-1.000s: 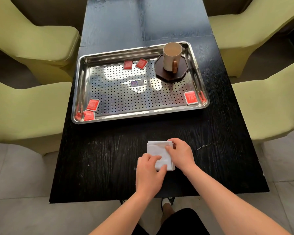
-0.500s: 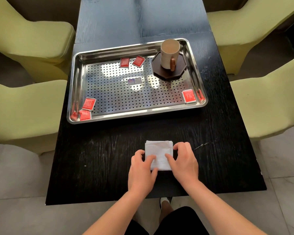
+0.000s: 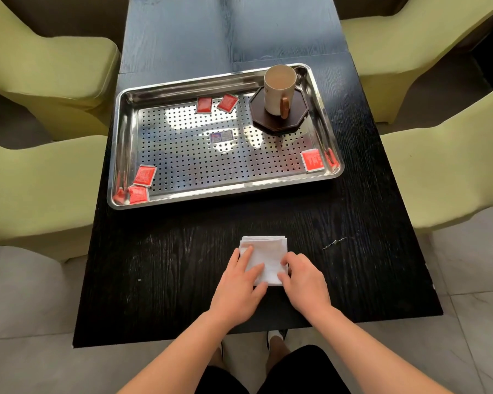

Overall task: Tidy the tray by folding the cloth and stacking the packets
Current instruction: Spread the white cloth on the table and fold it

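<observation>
Folded white cloth (image 3: 265, 255) sits central by the table's near edge, left grip (image 3: 238, 288) flat, fingers straight on its left half, right grip (image 3: 302, 280) pinching its right edge, red packets (image 3: 145, 175) scattered in tray (image 3: 225, 191).

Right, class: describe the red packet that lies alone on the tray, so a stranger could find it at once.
Find the steel tray on the black table. Go to its near right corner, on the mug's side. The red packet there lies alone; the other red packets lie in pairs, by the far rim and in the near left corner.
</observation>
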Demonstrator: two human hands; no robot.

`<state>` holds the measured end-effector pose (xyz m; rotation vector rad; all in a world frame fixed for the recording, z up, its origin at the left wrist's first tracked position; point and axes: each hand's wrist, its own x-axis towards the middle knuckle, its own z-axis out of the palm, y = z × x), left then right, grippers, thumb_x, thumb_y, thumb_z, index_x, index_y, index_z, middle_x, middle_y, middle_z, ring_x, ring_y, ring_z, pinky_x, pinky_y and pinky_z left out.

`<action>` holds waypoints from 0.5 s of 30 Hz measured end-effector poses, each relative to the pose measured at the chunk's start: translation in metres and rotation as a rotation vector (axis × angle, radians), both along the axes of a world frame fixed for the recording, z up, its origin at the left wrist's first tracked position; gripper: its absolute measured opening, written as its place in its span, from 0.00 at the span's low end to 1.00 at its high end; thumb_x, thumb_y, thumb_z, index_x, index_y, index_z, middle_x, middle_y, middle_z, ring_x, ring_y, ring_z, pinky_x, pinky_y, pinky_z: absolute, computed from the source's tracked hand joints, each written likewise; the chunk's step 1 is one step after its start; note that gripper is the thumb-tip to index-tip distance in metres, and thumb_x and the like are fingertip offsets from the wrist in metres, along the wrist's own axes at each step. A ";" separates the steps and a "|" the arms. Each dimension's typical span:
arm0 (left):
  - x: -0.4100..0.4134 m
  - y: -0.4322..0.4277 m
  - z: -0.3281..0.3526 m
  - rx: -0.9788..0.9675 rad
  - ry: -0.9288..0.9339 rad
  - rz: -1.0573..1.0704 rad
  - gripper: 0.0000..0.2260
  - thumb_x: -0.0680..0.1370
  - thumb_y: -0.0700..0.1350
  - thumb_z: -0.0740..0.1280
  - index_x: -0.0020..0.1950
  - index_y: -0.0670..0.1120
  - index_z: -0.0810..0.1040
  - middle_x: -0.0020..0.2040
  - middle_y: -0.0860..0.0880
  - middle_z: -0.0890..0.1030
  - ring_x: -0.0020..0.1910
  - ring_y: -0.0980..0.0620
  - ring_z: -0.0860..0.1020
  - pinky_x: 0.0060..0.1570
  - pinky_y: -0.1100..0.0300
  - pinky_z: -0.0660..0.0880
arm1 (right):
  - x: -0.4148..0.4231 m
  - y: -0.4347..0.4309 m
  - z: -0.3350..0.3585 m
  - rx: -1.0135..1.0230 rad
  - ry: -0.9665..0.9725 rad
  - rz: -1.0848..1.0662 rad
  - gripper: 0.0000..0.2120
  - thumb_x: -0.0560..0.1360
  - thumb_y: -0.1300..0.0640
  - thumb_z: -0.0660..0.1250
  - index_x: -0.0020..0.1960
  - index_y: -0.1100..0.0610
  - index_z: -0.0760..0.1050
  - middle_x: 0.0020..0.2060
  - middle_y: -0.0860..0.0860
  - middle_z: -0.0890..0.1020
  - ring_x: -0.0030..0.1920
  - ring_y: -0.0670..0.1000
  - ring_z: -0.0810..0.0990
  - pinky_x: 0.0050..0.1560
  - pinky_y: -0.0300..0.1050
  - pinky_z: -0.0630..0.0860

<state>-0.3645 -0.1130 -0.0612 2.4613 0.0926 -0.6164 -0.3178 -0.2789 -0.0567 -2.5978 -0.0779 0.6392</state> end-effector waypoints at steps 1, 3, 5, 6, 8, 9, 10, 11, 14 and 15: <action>0.000 -0.002 0.003 -0.093 0.015 0.134 0.20 0.81 0.52 0.61 0.73 0.51 0.69 0.80 0.51 0.55 0.79 0.50 0.49 0.76 0.52 0.57 | 0.000 0.000 0.000 0.014 0.002 -0.018 0.10 0.77 0.53 0.68 0.57 0.50 0.72 0.47 0.46 0.75 0.44 0.50 0.77 0.42 0.44 0.74; 0.001 -0.005 0.009 -0.210 0.000 0.385 0.20 0.80 0.47 0.64 0.72 0.50 0.71 0.75 0.52 0.64 0.75 0.52 0.62 0.71 0.57 0.65 | -0.001 -0.001 -0.001 0.036 0.007 -0.077 0.11 0.76 0.53 0.70 0.55 0.49 0.71 0.44 0.44 0.75 0.43 0.48 0.77 0.39 0.41 0.73; 0.002 -0.010 0.013 -0.269 -0.005 0.593 0.21 0.79 0.43 0.66 0.72 0.50 0.70 0.69 0.52 0.69 0.66 0.55 0.71 0.59 0.62 0.71 | -0.002 -0.001 -0.001 0.037 0.016 -0.136 0.12 0.76 0.54 0.71 0.56 0.49 0.71 0.41 0.42 0.74 0.40 0.44 0.76 0.35 0.35 0.68; 0.004 -0.012 0.014 -0.297 0.024 0.692 0.23 0.78 0.42 0.67 0.73 0.50 0.69 0.67 0.52 0.71 0.62 0.56 0.73 0.54 0.64 0.71 | -0.002 -0.001 -0.001 0.036 0.022 -0.157 0.13 0.76 0.54 0.71 0.58 0.50 0.71 0.40 0.42 0.74 0.40 0.43 0.75 0.35 0.34 0.67; 0.007 -0.014 0.014 -0.341 0.118 0.860 0.25 0.77 0.41 0.68 0.74 0.50 0.68 0.64 0.51 0.75 0.56 0.56 0.76 0.49 0.64 0.72 | -0.001 -0.001 -0.002 0.035 0.032 -0.180 0.15 0.76 0.54 0.71 0.60 0.52 0.72 0.41 0.43 0.76 0.41 0.44 0.76 0.38 0.37 0.69; 0.007 -0.014 0.013 -0.360 0.164 0.917 0.26 0.77 0.41 0.69 0.74 0.50 0.67 0.60 0.51 0.77 0.54 0.55 0.77 0.49 0.61 0.74 | -0.001 -0.002 -0.002 0.035 0.040 -0.188 0.16 0.76 0.54 0.71 0.61 0.52 0.73 0.41 0.44 0.76 0.42 0.45 0.76 0.40 0.39 0.70; 0.008 -0.013 0.012 -0.380 0.201 0.953 0.26 0.77 0.41 0.69 0.74 0.49 0.67 0.57 0.51 0.78 0.52 0.54 0.77 0.49 0.59 0.75 | -0.001 -0.002 -0.002 0.035 0.048 -0.195 0.15 0.76 0.54 0.71 0.61 0.53 0.73 0.41 0.44 0.77 0.43 0.45 0.77 0.41 0.40 0.70; 0.009 -0.011 0.010 -0.394 0.230 0.968 0.26 0.76 0.41 0.70 0.74 0.49 0.68 0.54 0.50 0.79 0.51 0.53 0.78 0.50 0.57 0.76 | -0.001 -0.002 -0.002 0.034 0.053 -0.199 0.15 0.76 0.54 0.71 0.61 0.53 0.74 0.41 0.44 0.77 0.43 0.45 0.77 0.41 0.39 0.70; 0.011 -0.007 0.008 -0.420 0.303 0.930 0.24 0.75 0.40 0.72 0.70 0.48 0.71 0.50 0.49 0.80 0.49 0.51 0.80 0.51 0.52 0.80 | 0.000 -0.001 -0.001 0.026 0.060 -0.196 0.13 0.76 0.55 0.71 0.59 0.53 0.75 0.42 0.46 0.78 0.42 0.45 0.76 0.35 0.35 0.66; 0.010 -0.007 0.007 -0.441 0.325 0.900 0.23 0.75 0.39 0.72 0.68 0.48 0.72 0.50 0.48 0.81 0.47 0.51 0.81 0.50 0.51 0.82 | 0.000 0.000 0.000 0.024 0.060 -0.195 0.12 0.77 0.55 0.71 0.59 0.53 0.75 0.42 0.46 0.78 0.42 0.44 0.76 0.34 0.33 0.65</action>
